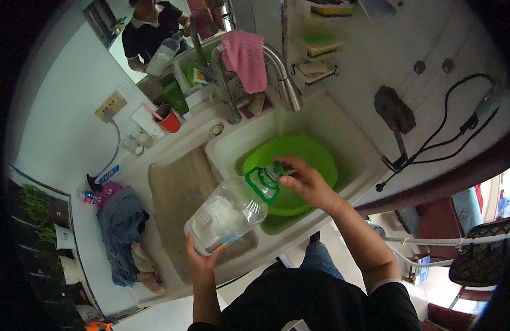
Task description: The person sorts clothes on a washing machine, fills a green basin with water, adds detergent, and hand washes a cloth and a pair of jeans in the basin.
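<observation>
A large clear plastic bottle with white stuff inside lies tilted across the sink, its neck towards the upper right. My left hand supports its base from below. At the neck, the thumb and fingers of my right hand pinch a green cap; whether it is fixed on the mouth or loose, I cannot tell. A green carrying handle circles the bottle's neck. Beneath the neck and my right hand, a bright green plastic basin sits in the right sink bowl.
A metal faucet draped with a pink cloth rises behind the basin. On the left ledge stand a red cup and glasses. Grey-blue cloth lies heaped on the left counter. Black cords hang on the right wall.
</observation>
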`<state>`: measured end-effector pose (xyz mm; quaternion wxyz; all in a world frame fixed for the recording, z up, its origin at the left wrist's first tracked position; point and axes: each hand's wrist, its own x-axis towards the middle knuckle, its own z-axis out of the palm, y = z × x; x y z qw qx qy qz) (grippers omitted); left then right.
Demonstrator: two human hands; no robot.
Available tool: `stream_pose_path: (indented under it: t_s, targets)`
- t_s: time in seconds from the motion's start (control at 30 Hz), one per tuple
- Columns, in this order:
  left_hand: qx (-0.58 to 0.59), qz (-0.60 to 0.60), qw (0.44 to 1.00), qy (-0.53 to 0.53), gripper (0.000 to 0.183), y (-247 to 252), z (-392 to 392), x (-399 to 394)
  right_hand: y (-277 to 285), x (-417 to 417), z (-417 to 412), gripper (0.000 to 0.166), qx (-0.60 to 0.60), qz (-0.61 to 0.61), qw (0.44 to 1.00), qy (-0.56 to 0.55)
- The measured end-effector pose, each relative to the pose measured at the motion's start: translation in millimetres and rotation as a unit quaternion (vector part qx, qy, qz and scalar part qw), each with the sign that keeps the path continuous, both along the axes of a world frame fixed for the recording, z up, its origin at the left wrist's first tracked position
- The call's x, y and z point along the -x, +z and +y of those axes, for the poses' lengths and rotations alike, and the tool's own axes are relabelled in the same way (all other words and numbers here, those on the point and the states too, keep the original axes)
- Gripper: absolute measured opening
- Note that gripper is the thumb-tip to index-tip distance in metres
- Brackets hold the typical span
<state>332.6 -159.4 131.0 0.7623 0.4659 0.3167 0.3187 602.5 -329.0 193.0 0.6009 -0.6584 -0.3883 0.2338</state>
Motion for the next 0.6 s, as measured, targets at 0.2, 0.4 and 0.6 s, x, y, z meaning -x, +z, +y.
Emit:
stream_pose_path:
  t_s: [0.2, 0.4, 0.6]
  targets:
    - [-0.274, -0.07, 0.954, -0.095, 0.091, -83.5, 39.9, 33.0, 27.2, -13.4, -7.5, 0.051, 0.065, -0.071, 0.991, 0.097]
    - [-0.14, 0.009, 0.975, -0.175, 0.084, 0.9, 23.7, 8.9, 57.6, -10.6, -14.3, 0.052, 0.09, -0.312, 0.932, 0.163]
    - [-0.225, 0.094, 0.956, -0.164, 0.061, -15.2, 34.0, 17.7, 75.4, 14.4, -35.8, 0.054, 0.195, -0.308, 0.926, 0.1]
